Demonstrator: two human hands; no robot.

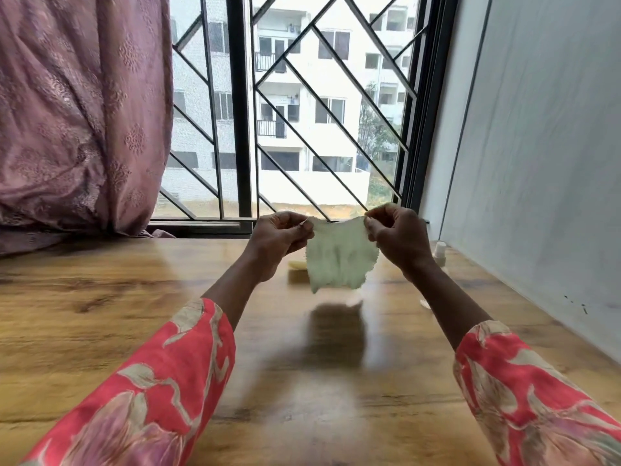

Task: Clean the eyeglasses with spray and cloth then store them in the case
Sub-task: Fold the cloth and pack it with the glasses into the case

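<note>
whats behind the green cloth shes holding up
A pale yellowish object pokes out on the table behind the cloth, which the left hand and right hand pinch; the rest is covered.

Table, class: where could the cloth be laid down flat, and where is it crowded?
The table is bare wood on the left, between the curtain and the left sleeve, and in the near middle between both sleeves. It is crowded at the far right by the wall, around the small bottle, and behind the cloth, where a yellowish thing lies.
</note>
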